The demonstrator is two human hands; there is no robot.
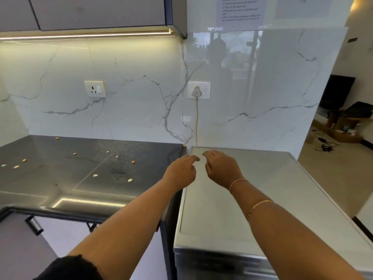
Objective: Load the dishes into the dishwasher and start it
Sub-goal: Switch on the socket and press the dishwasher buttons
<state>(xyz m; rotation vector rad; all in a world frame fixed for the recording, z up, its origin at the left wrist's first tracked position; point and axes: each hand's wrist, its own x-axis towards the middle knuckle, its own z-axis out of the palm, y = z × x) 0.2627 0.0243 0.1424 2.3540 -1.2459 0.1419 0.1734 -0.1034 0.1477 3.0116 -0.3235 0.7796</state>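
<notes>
Our left hand [180, 171] and right hand [222, 170] reach forward side by side over the back left corner of the dishwasher [262, 188]. All fingers [193, 158] are loosely bent and the 2 hands hold nothing; we cannot tell if they touch its grey top. The dishwasher stands just right of the dark bench [50, 178], where yellow bits [95, 175] lie scattered. On the marble wall [131, 108] a plug [196, 90] sits in a socket [206, 86], and its cord [196, 122] goes down behind the dishwasher.
</notes>
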